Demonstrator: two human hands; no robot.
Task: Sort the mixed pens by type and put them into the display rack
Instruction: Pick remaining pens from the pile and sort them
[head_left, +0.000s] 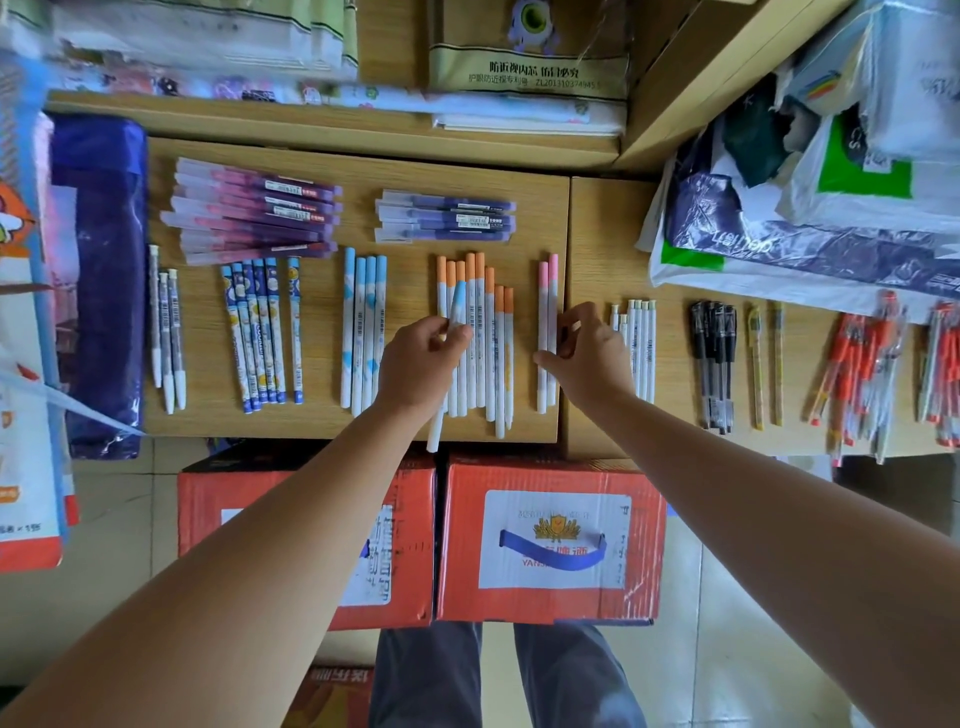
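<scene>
The blue-capped pen (459, 300) is pinched in the left hand (421, 364), tilted across the orange-capped row (480, 332) on the desk (524, 234). I'd lay it parallel with the blue group (363, 332) just left, caps level. The right hand (589, 356) nips the pink pair (546, 291) between thumb and fingers. The two red boxes (550, 540) below are shut, their contents hidden.

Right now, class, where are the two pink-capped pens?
In the head view, right of centre, the pink-capped pens lie at the wooden board's right edge, between the orange-capped pens and the white pens, pinched by the right hand.
</scene>
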